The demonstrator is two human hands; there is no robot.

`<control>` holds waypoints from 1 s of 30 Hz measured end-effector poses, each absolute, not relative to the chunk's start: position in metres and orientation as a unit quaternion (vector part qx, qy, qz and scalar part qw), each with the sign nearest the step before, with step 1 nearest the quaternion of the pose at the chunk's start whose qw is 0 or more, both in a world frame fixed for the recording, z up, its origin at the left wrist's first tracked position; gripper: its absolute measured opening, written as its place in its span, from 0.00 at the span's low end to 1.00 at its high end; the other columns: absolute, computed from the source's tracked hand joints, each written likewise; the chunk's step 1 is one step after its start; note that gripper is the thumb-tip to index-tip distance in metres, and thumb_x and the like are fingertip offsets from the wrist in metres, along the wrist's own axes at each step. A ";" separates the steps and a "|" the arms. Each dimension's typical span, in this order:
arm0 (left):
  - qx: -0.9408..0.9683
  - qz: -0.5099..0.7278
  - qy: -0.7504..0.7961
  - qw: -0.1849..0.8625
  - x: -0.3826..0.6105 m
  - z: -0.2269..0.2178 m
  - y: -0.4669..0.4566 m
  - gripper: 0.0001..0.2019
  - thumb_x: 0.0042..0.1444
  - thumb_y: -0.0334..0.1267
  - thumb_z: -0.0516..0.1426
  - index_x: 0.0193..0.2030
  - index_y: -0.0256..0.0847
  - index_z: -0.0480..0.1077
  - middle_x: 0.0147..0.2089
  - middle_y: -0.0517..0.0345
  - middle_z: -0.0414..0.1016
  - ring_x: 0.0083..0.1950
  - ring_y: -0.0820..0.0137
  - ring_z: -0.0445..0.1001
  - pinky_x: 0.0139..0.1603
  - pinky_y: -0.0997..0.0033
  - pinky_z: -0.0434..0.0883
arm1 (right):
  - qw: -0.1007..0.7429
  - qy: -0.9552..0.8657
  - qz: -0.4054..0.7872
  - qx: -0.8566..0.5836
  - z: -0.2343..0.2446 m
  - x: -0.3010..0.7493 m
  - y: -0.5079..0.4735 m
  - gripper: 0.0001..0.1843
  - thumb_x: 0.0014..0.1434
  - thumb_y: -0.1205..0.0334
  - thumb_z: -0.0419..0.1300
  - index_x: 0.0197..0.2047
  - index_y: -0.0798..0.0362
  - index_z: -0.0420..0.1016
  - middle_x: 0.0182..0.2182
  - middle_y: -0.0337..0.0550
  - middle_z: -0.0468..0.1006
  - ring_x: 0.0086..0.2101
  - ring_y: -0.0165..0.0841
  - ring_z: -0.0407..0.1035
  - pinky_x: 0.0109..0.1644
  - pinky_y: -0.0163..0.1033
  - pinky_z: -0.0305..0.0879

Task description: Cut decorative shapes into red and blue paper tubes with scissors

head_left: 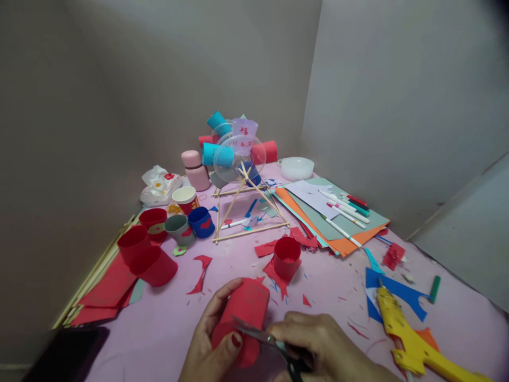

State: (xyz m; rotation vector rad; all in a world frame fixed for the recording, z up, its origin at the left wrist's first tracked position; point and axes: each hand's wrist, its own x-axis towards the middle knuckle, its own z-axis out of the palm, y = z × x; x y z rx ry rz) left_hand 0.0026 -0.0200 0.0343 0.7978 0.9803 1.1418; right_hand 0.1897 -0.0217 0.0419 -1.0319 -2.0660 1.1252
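My left hand [209, 339] is wrapped around a red paper-covered cup [242, 313] lying on its side near the table's front edge. My right hand [318, 345] grips a pair of scissors [262, 339], with the blades pointing left against the cup's red paper. A second red cup [287, 257] stands upright on red paper scraps just beyond. Farther back stands a wheel of cups [234, 151] on a wooden stick frame [248, 212].
A yellow glue gun [413, 345] lies at the front right on blue paper. Stacked coloured paper sheets with markers [342, 212] sit at the right. Several decorated cups [159, 244] cluster at the left. A white bowl [296, 168] and a pink bottle [194, 170] stand near the wall.
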 end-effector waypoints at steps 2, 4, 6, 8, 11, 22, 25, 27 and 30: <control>0.353 0.502 0.438 0.657 0.003 0.036 -0.020 0.37 0.33 0.53 0.68 0.53 0.45 0.66 0.46 0.47 0.79 0.43 0.52 0.77 0.44 0.59 0.71 | 0.285 -0.772 0.418 -0.384 0.042 0.190 -0.022 0.29 0.54 0.34 0.53 0.32 0.53 0.76 0.22 0.34 0.62 0.22 0.27 0.56 0.24 0.29 0.50; 0.352 0.504 0.444 0.652 0.004 0.037 -0.020 0.38 0.33 0.53 0.68 0.52 0.44 0.67 0.48 0.45 0.79 0.45 0.51 0.77 0.44 0.59 0.71 | 0.296 -0.765 0.432 -0.376 0.042 0.191 -0.023 0.28 0.53 0.34 0.54 0.31 0.54 0.76 0.22 0.33 0.61 0.21 0.26 0.55 0.23 0.29 0.50; 0.346 0.506 0.441 0.655 0.004 0.036 -0.020 0.37 0.33 0.52 0.68 0.52 0.44 0.66 0.48 0.43 0.78 0.45 0.49 0.77 0.44 0.57 0.71 | 0.310 -0.751 0.457 -0.362 0.041 0.191 -0.023 0.26 0.53 0.37 0.57 0.30 0.55 0.75 0.21 0.33 0.60 0.21 0.25 0.54 0.23 0.29 0.50; 0.335 0.505 0.431 0.668 0.004 0.034 -0.019 0.37 0.33 0.52 0.69 0.53 0.44 0.66 0.47 0.43 0.78 0.44 0.48 0.77 0.44 0.55 0.71 | 0.315 -0.738 0.484 -0.351 0.039 0.191 -0.023 0.24 0.53 0.41 0.59 0.28 0.56 0.74 0.21 0.32 0.59 0.21 0.24 0.53 0.23 0.28 0.49; 0.322 0.499 0.420 0.686 0.004 0.032 -0.019 0.38 0.34 0.52 0.68 0.54 0.46 0.64 0.46 0.42 0.78 0.44 0.47 0.77 0.45 0.50 0.70 | 0.319 -0.716 0.518 -0.343 0.038 0.190 -0.023 0.20 0.52 0.47 0.63 0.27 0.57 0.74 0.20 0.31 0.57 0.21 0.23 0.50 0.22 0.27 0.48; 0.318 0.486 0.420 0.697 0.004 0.036 -0.021 0.35 0.38 0.52 0.66 0.54 0.46 0.64 0.43 0.44 0.80 0.41 0.50 0.77 0.44 0.48 0.71 | 0.291 -0.548 0.706 -0.342 0.039 0.185 -0.027 0.22 0.42 0.47 0.71 0.37 0.52 0.81 0.21 0.30 0.58 0.22 0.23 0.47 0.23 0.28 0.47; 0.315 0.483 0.414 0.704 0.005 0.036 -0.021 0.33 0.39 0.51 0.66 0.54 0.46 0.64 0.40 0.46 0.80 0.39 0.52 0.78 0.45 0.49 0.70 | 0.294 -0.526 0.720 -0.345 0.045 0.186 -0.030 0.23 0.45 0.44 0.68 0.37 0.53 0.81 0.21 0.30 0.60 0.22 0.22 0.49 0.25 0.28 0.50; 0.313 0.483 0.417 0.703 0.005 0.036 -0.021 0.33 0.40 0.51 0.66 0.54 0.46 0.64 0.42 0.45 0.80 0.41 0.51 0.77 0.44 0.50 0.71 | 0.287 -0.508 0.739 -0.337 0.052 0.187 -0.030 0.22 0.46 0.44 0.68 0.37 0.52 0.81 0.22 0.30 0.60 0.21 0.21 0.49 0.28 0.27 0.54; 0.315 0.495 0.422 0.691 0.006 0.034 -0.022 0.34 0.38 0.51 0.66 0.53 0.44 0.65 0.42 0.42 0.80 0.41 0.49 0.77 0.40 0.52 0.72 | 0.262 -0.498 0.758 -0.331 0.058 0.189 -0.028 0.21 0.46 0.44 0.68 0.36 0.53 0.81 0.22 0.31 0.61 0.21 0.21 0.49 0.29 0.27 0.56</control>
